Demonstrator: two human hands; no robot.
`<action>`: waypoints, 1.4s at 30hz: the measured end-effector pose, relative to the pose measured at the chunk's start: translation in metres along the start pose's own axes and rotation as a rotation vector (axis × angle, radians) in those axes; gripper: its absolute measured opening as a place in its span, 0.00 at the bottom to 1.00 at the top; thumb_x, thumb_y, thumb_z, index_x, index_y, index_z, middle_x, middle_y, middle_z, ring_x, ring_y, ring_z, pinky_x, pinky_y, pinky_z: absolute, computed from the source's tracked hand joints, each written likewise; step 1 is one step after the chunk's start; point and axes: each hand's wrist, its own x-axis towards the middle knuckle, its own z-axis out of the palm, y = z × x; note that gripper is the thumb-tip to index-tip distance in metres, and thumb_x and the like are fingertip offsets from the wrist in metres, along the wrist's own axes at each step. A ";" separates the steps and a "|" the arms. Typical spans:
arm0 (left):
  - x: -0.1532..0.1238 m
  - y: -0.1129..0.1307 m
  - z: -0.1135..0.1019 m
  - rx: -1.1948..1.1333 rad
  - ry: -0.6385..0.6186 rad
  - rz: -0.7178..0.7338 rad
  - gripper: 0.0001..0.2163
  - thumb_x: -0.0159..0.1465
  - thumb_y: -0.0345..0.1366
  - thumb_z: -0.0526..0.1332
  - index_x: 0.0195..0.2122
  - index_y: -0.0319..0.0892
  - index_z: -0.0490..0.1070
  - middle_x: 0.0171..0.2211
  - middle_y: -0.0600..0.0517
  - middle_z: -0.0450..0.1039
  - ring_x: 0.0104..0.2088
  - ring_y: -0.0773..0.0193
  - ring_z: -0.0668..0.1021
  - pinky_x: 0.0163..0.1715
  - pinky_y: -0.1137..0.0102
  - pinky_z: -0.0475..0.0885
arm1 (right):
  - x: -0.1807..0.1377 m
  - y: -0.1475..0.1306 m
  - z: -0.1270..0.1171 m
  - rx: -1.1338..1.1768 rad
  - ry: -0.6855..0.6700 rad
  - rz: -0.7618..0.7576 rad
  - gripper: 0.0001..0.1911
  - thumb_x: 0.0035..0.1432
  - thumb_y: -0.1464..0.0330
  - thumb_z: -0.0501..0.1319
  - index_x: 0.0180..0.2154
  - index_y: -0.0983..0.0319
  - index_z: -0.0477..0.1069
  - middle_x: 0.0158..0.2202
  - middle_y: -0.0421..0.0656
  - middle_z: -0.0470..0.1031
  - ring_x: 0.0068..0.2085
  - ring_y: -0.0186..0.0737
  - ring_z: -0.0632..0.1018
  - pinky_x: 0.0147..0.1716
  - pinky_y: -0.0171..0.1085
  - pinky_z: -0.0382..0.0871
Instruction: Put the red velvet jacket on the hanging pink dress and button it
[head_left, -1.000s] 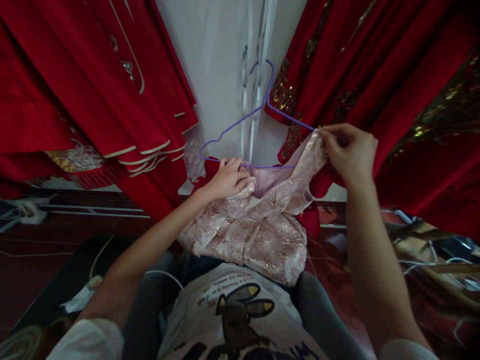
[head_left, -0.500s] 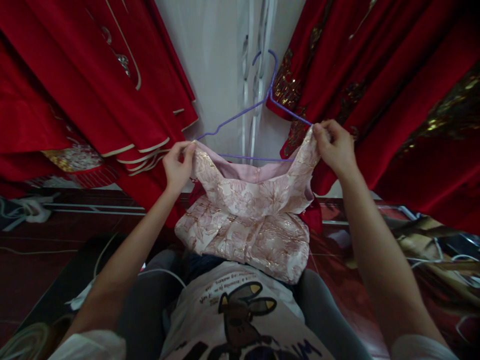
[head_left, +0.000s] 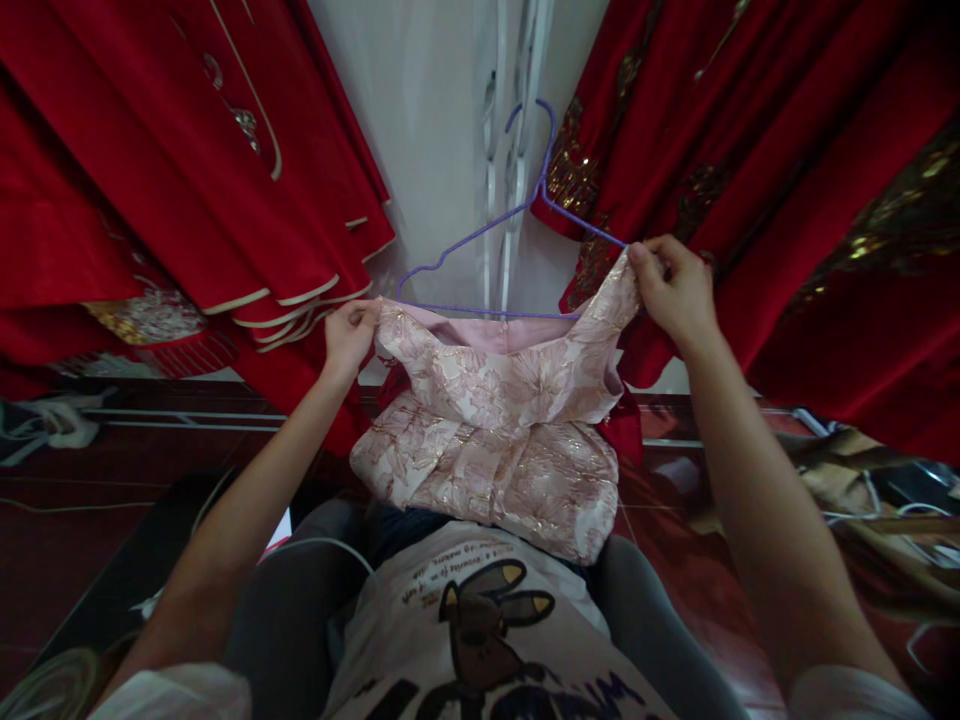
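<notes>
A pink-and-white brocade dress (head_left: 517, 390) with gold threads lies over my lap, its shoulders lifted. My left hand (head_left: 351, 340) pinches the left shoulder strap. Between finger and thumb, my right hand (head_left: 675, 290) grips the other strap, where the right end of a purple wire hanger (head_left: 487, 222) goes in. The hanger's left end is bare and stands just above the left strap. Its lower bar passes behind the neckline, and the hook points up and away from me. Whether my right fingers also press on the hanger is hidden.
Red garments (head_left: 300, 200) with cream edging hang at the left, and red ones with gold sequins (head_left: 750, 200) at the right. Behind the hanger stand pale cabinet doors (head_left: 420, 120). Bags and cables (head_left: 855, 490) lie on the dark red floor at the right.
My left hand has moved down and slightly left with the left strap. The hanger's left end now shows outside that strap. My right hand has hardly moved.
</notes>
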 end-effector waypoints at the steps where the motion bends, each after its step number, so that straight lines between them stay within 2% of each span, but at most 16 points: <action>1: 0.000 -0.001 0.000 0.004 0.003 -0.030 0.07 0.57 0.38 0.65 0.31 0.38 0.76 0.29 0.50 0.78 0.29 0.66 0.77 0.30 0.74 0.70 | 0.000 0.000 0.000 0.000 0.002 -0.001 0.12 0.65 0.60 0.56 0.36 0.60 0.73 0.31 0.43 0.77 0.30 0.34 0.72 0.32 0.33 0.61; 3: -0.002 -0.002 0.000 0.027 -0.005 -0.094 0.05 0.58 0.34 0.63 0.30 0.38 0.75 0.27 0.51 0.76 0.26 0.67 0.75 0.29 0.74 0.68 | 0.000 0.001 0.001 0.012 -0.002 0.003 0.12 0.65 0.60 0.56 0.36 0.60 0.73 0.32 0.43 0.78 0.31 0.34 0.73 0.32 0.33 0.61; 7: -0.005 0.002 0.003 0.053 -0.022 -0.180 0.06 0.60 0.30 0.59 0.26 0.39 0.71 0.23 0.54 0.71 0.24 0.69 0.71 0.27 0.74 0.65 | 0.001 0.005 0.005 0.052 -0.018 0.009 0.12 0.64 0.60 0.57 0.35 0.60 0.73 0.33 0.43 0.78 0.32 0.35 0.73 0.33 0.33 0.62; 12: 0.001 0.011 0.009 0.009 -0.013 -0.075 0.04 0.61 0.33 0.61 0.29 0.40 0.70 0.26 0.54 0.72 0.26 0.68 0.72 0.29 0.74 0.66 | 0.001 0.009 0.006 0.061 -0.007 -0.009 0.14 0.64 0.57 0.56 0.35 0.59 0.72 0.32 0.42 0.77 0.33 0.38 0.75 0.35 0.36 0.65; 19: 0.019 0.019 0.011 0.041 -0.071 0.099 0.11 0.62 0.44 0.63 0.30 0.42 0.68 0.24 0.55 0.70 0.24 0.68 0.71 0.27 0.74 0.64 | -0.002 0.005 0.002 0.042 0.009 -0.005 0.15 0.64 0.56 0.55 0.36 0.58 0.73 0.32 0.41 0.77 0.34 0.40 0.76 0.35 0.37 0.64; 25: 0.006 0.009 -0.003 0.056 -0.060 0.032 0.13 0.62 0.46 0.63 0.30 0.41 0.69 0.26 0.53 0.71 0.27 0.67 0.73 0.30 0.73 0.67 | -0.001 0.003 0.002 0.040 -0.025 0.027 0.13 0.64 0.59 0.56 0.36 0.59 0.73 0.32 0.42 0.77 0.32 0.36 0.72 0.32 0.33 0.61; 30: 0.006 0.006 -0.006 0.042 -0.053 0.069 0.16 0.60 0.50 0.63 0.30 0.41 0.69 0.26 0.53 0.72 0.26 0.67 0.73 0.29 0.73 0.68 | 0.000 0.006 0.002 0.055 -0.031 0.012 0.12 0.64 0.59 0.57 0.36 0.59 0.73 0.32 0.42 0.77 0.31 0.35 0.71 0.32 0.33 0.60; 35: 0.017 0.022 0.004 0.033 -0.100 0.175 0.15 0.61 0.49 0.64 0.31 0.42 0.70 0.27 0.52 0.73 0.28 0.67 0.75 0.31 0.72 0.70 | 0.000 0.007 0.003 0.055 -0.024 0.028 0.12 0.64 0.59 0.57 0.36 0.60 0.72 0.31 0.42 0.76 0.30 0.35 0.70 0.32 0.33 0.60; 39: 0.030 0.041 0.020 0.037 -0.193 0.253 0.10 0.62 0.44 0.64 0.32 0.42 0.72 0.30 0.51 0.76 0.32 0.66 0.77 0.35 0.72 0.71 | -0.002 0.004 0.003 0.045 -0.021 0.031 0.13 0.64 0.58 0.56 0.35 0.60 0.72 0.31 0.41 0.76 0.30 0.35 0.71 0.32 0.33 0.59; 42: 0.038 0.053 0.036 0.052 -0.273 0.311 0.08 0.62 0.39 0.64 0.31 0.40 0.74 0.30 0.52 0.76 0.31 0.66 0.76 0.34 0.72 0.70 | -0.003 0.002 0.003 0.040 -0.022 0.033 0.13 0.64 0.58 0.56 0.35 0.59 0.72 0.31 0.42 0.76 0.30 0.36 0.72 0.32 0.34 0.59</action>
